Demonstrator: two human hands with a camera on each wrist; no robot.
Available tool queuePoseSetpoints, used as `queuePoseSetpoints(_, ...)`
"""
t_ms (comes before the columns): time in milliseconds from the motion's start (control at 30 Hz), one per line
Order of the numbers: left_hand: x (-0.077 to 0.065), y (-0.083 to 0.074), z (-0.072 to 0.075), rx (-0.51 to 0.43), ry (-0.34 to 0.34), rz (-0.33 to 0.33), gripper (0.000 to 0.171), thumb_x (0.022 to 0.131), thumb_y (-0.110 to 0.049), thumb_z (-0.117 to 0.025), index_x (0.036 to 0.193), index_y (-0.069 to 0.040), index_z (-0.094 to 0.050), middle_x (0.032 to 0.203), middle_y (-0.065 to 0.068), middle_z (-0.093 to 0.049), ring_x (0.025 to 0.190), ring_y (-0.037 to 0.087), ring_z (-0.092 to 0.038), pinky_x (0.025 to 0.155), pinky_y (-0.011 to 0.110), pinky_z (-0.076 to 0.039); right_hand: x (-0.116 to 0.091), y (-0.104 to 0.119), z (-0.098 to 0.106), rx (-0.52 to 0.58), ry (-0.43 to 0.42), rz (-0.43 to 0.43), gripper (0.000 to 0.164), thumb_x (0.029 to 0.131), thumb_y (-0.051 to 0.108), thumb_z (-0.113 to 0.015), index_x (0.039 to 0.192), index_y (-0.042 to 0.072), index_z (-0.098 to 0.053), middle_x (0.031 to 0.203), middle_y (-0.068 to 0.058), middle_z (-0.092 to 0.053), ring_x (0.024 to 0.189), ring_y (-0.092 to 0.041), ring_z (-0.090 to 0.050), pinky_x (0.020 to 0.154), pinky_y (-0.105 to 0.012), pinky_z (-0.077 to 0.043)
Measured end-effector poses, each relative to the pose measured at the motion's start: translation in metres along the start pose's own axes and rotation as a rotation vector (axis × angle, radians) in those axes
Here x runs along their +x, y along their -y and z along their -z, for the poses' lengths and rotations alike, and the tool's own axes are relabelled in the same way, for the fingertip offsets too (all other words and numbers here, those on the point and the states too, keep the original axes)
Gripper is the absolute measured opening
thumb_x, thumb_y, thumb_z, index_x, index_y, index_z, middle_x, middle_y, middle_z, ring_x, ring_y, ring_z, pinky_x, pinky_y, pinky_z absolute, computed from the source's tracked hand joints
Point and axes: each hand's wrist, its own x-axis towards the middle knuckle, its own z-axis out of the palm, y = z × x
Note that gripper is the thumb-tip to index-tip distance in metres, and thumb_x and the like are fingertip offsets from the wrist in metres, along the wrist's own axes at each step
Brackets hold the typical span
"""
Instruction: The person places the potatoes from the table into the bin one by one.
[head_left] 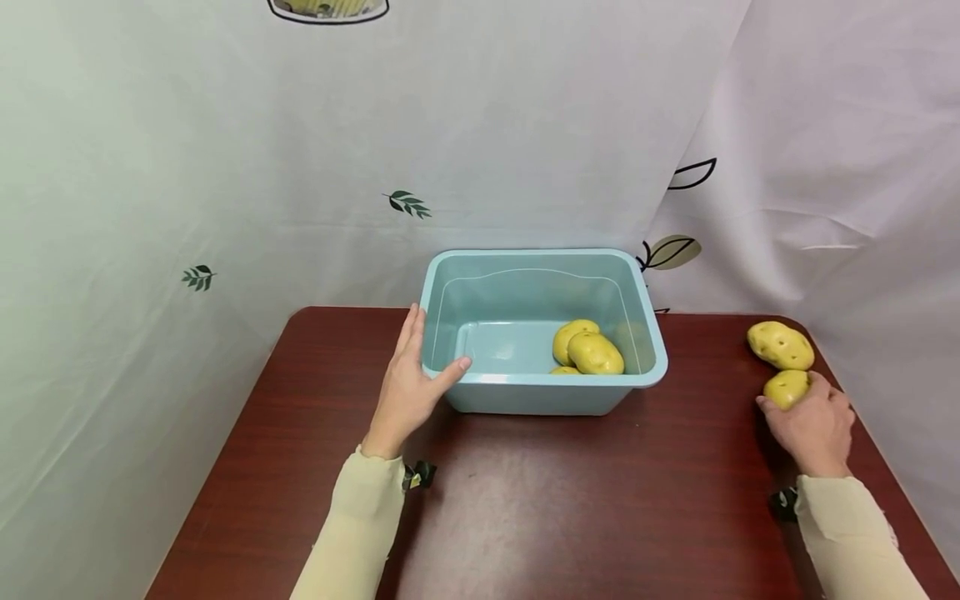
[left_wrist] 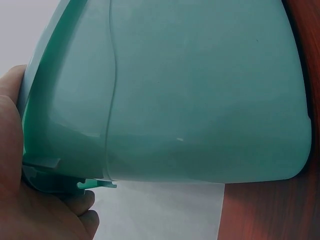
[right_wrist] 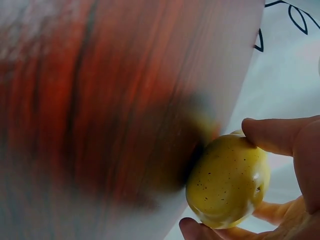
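A light blue plastic bin (head_left: 555,396) stands at the back middle of the table. Several yellow potatoes (head_left: 596,353) lie in its right part, one partly hidden by the front wall. My left hand (head_left: 408,387) touches the bin's front left corner, fingers straight along the left side and thumb at the front rim. At the far right, my right hand (head_left: 816,425) holds a yellow potato (right_wrist: 227,182) between thumb and fingers, low at the tabletop. Just behind it lies another, longer potato (head_left: 780,345), seemingly touching the held one.
The dark red wooden table (head_left: 555,517) has its back edge close behind the bin. A white patterned cloth (head_left: 525,125) hangs behind the table and along both sides. Near the right edge, the table borders the cloth.
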Motion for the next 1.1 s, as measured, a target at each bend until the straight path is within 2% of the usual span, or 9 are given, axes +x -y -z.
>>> queuePoseSetpoints(367,0.001,-0.0012,-0.0014,-0.002,-0.001,0.007,0.103,0.088,-0.061,-0.068,0.162,-0.013,-0.016,0.167,-0.013,-0.006,0.152,0.015,-0.016,0.116,0.053,-0.026,-0.0005,-0.0027,0.0002,0.009,0.003,0.023,0.085,0.092,0.025,-0.067,0.151,-0.013,-0.019,0.132,-0.051,-0.029,0.115,-0.067,-0.032,0.09,-0.071,-0.031)
queuePoseSetpoints(800,0.0009,-0.0019,0.001,0.002,0.005,0.015,0.103,0.088,-0.061,-0.069,0.162,-0.013,-0.016,0.167,-0.013,-0.005,0.152,0.015,-0.016,0.116,0.053,-0.027,-0.0016,-0.0071,0.0032,0.012,0.005,0.047,0.084,0.092,0.026,-0.067,0.15,-0.016,-0.022,0.133,-0.048,-0.035,0.117,-0.062,-0.037,0.092,-0.071,-0.032)
queuePoseSetpoints(1100,0.0004,-0.0015,0.0007,-0.004,0.01,0.023,0.103,0.088,-0.061,-0.068,0.162,-0.013,-0.015,0.167,-0.014,-0.005,0.152,0.015,-0.016,0.116,0.053,-0.026,-0.0024,-0.0056,0.0064,0.029,-0.034,0.072,0.08,0.092,0.025,-0.067,0.148,-0.016,-0.027,0.133,-0.046,-0.039,0.116,-0.06,-0.039,0.092,-0.069,-0.033)
